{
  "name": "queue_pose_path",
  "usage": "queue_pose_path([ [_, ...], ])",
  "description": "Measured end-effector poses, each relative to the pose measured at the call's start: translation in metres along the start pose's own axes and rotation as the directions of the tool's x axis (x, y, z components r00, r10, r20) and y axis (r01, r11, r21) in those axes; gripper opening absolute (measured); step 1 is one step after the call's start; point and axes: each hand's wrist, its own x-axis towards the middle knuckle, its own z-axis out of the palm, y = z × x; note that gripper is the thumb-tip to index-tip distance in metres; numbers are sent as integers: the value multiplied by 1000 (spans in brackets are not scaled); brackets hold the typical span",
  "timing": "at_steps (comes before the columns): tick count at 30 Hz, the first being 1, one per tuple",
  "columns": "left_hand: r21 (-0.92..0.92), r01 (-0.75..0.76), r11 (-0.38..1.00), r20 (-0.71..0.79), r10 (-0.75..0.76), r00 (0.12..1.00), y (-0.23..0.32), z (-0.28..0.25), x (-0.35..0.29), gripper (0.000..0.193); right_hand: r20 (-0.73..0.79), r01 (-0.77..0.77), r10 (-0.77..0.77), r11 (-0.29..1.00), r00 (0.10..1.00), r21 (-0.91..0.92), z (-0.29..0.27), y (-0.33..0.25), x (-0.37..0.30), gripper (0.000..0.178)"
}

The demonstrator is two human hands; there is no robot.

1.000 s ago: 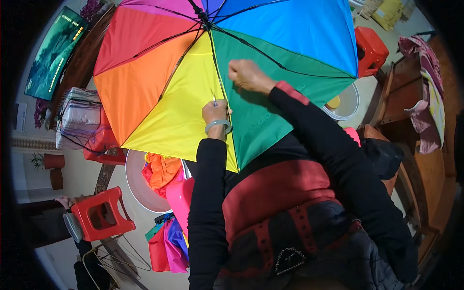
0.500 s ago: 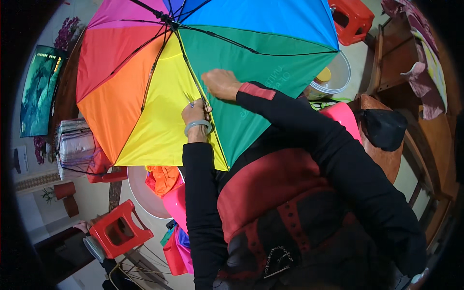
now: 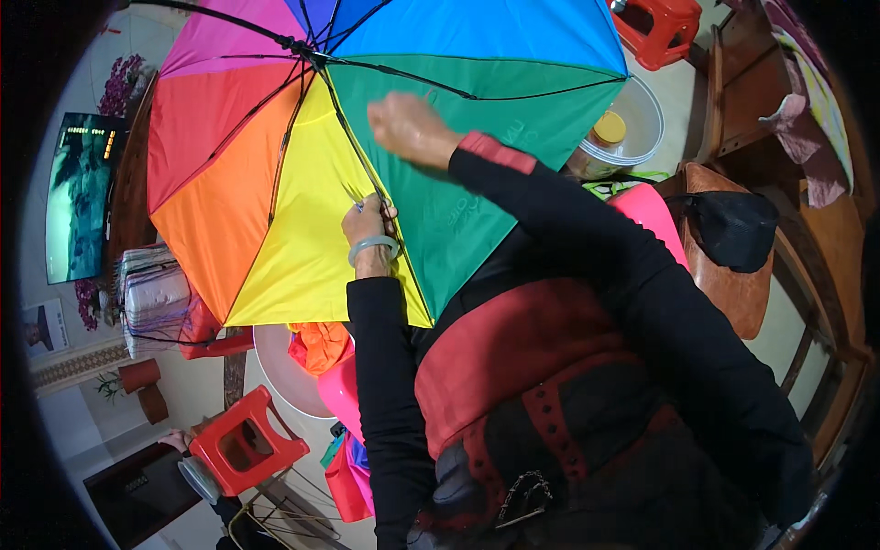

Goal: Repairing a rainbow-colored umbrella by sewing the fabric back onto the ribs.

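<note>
An opened rainbow umbrella (image 3: 312, 266) spreads before me, its inner side with black ribs toward me. My left hand (image 3: 367, 223), with a pale bangle at the wrist, is closed on a black umbrella rib (image 3: 364, 165) where the yellow and green panels meet. A small pointed metal tool (image 3: 354, 194), perhaps scissors, sticks out of the same hand. Raised over the green panel (image 3: 495, 128), my right hand (image 3: 410, 128) has its fingers pressed together. Whatever they may pinch is too small and blurred to tell.
Red plastic stools stand at lower left (image 3: 247, 440) and upper right (image 3: 655, 32). A clear tub (image 3: 637, 124) holds a yellow-lidded jar. Beneath the umbrella's edge, a pale basin (image 3: 284, 367) contains orange cloth. A black bag (image 3: 733, 229) lies on a brown seat at right.
My right hand has lifted slightly up and left, away from the rib. My left hand keeps its hold. The view has shifted a little, and the umbrella sits slightly differently in it.
</note>
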Motion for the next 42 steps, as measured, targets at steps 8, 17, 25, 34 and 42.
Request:
queue_pose_path([
  [8, -13, 2, 1000, 7, -1, 1000, -2, -2, 1, 19, 354, 77, -19, 985, 935, -152, 35, -9, -42, 12],
  [17, -88, 14, 996, 38, -11, 999, -4, -4, 4, 16, 546, 77, 9, 988, 838, -135, 24, -22, -46, 12],
  [25, -153, 57, 987, 72, -46, 996, -3, -3, 8, 19, 544, -55, 39, 998, 838, 13, 37, -13, -48, 14],
  [34, -243, 62, 968, 105, -37, 994, -11, -6, 16, 19, 421, 13, -57, 994, 905, 107, 47, -8, -53, 16],
  [42, -284, 54, 957, 7, -54, 999, -10, 2, 7, 19, 464, -45, 18, 998, 885, 47, 38, -10, -48, 14],
])
